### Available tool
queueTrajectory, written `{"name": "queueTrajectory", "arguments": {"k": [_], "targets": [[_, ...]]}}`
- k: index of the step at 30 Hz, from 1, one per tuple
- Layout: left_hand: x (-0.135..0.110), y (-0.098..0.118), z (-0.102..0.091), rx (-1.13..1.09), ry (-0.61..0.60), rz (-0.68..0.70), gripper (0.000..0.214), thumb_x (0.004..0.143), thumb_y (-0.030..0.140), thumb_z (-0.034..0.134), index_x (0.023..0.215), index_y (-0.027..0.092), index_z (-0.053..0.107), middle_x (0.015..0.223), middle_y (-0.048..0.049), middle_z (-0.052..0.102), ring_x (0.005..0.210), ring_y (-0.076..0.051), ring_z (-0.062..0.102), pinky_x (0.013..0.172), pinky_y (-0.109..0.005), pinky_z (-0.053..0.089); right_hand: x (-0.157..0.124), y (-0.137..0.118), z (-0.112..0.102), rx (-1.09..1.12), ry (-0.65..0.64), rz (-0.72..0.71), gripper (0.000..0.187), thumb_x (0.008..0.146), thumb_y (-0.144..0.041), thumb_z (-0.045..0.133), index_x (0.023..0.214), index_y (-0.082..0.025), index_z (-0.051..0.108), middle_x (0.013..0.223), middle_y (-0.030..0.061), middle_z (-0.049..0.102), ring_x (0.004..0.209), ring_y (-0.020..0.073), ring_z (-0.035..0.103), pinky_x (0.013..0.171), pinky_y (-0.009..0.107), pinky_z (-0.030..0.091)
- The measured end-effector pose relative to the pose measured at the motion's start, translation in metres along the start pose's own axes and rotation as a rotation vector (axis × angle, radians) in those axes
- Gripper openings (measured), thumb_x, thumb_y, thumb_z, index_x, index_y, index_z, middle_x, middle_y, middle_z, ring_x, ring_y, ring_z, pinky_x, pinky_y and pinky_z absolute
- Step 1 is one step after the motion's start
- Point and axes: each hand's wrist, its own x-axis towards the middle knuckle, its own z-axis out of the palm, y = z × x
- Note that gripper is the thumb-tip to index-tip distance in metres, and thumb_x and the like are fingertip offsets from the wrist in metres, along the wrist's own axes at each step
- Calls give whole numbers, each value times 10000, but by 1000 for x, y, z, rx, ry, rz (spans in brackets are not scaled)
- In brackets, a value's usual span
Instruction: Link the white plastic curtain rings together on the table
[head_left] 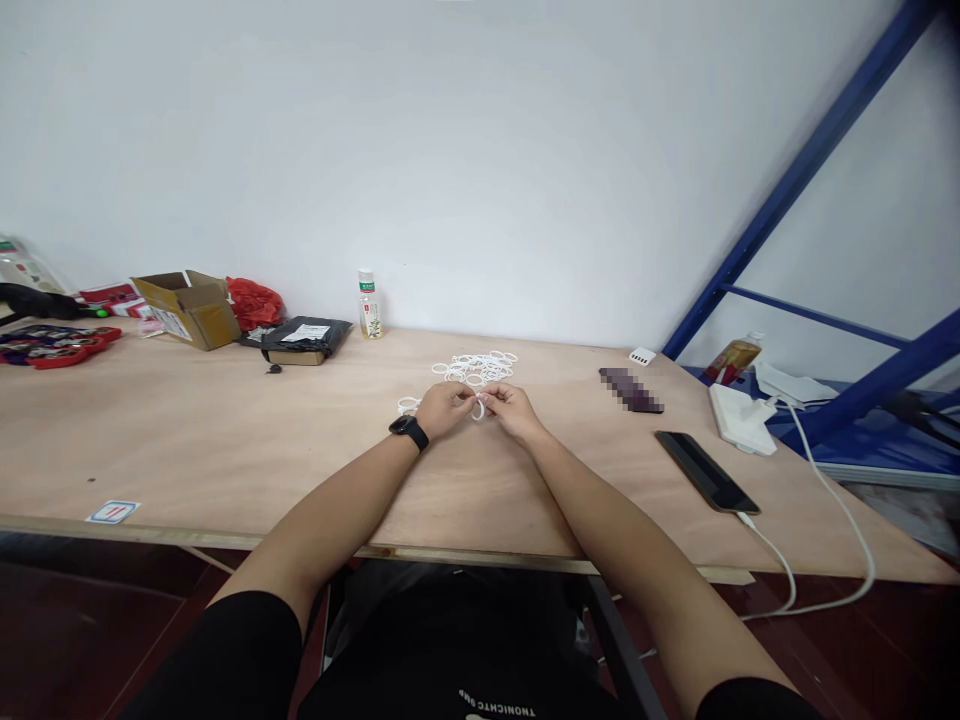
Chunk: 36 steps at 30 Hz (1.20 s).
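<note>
Between the fingertips of both hands is a small white ring [478,410], pinched at its upper edge. My left hand [444,408], with a black watch [409,430] on its wrist, closes on the ring from the left. From the right, my right hand [511,408] grips it between thumb and finger. A loose pile of white rings [480,366] lies on the table just beyond my hands. A few more white rings [407,404] rest beside my left hand, partly hidden by it. What the rings are made of is too small to tell.
On the wooden table [225,440], a phone [709,472] with a white cable lies right, near a power strip [741,420] and a blurred dark item [630,390]. A bottle [369,305], dark package [307,338] and open cardboard box [187,310] stand left. Blue metal bars [795,190] rise at right.
</note>
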Motion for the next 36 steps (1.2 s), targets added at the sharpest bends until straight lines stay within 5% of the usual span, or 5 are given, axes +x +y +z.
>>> {"name": "queueTrajectory", "arguments": {"k": [16, 25, 31, 36], "targets": [[-1, 1, 2, -103, 16, 19, 156, 840, 247, 579, 772, 180, 703, 817, -32, 727, 779, -154, 652, 788, -274, 494, -2, 1, 4, 85, -5, 55, 356, 612, -475, 797, 711, -181, 623, 621, -23, 626, 546, 93, 539, 552, 210, 440], [0, -4, 1, -94, -3, -95, 185, 854, 323, 560, 890, 177, 669, 868, -29, 710, 820, -158, 643, 745, -256, 486, 1, 9, 9, 85, 20, 49, 290, 680, -411, 757, 827, -178, 669, 682, -5, 663, 559, 91, 555, 566, 217, 459], [2, -6, -5, 176, -112, -200, 175, 826, 328, 561, 761, 196, 655, 822, -26, 708, 823, -189, 620, 794, -303, 453, 7, 19, -14, -386, 53, -91, 185, 758, -268, 660, 924, -197, 701, 865, 24, 705, 754, 139, 622, 755, 277, 502], [3, -7, -5, 380, -201, -362, 220, 807, 367, 548, 700, 201, 644, 865, -50, 716, 892, -255, 619, 839, -386, 423, 20, 23, -21, -755, 72, -120, 328, 801, -170, 580, 1117, -192, 661, 1146, 76, 649, 933, 167, 620, 903, 322, 470]]}}
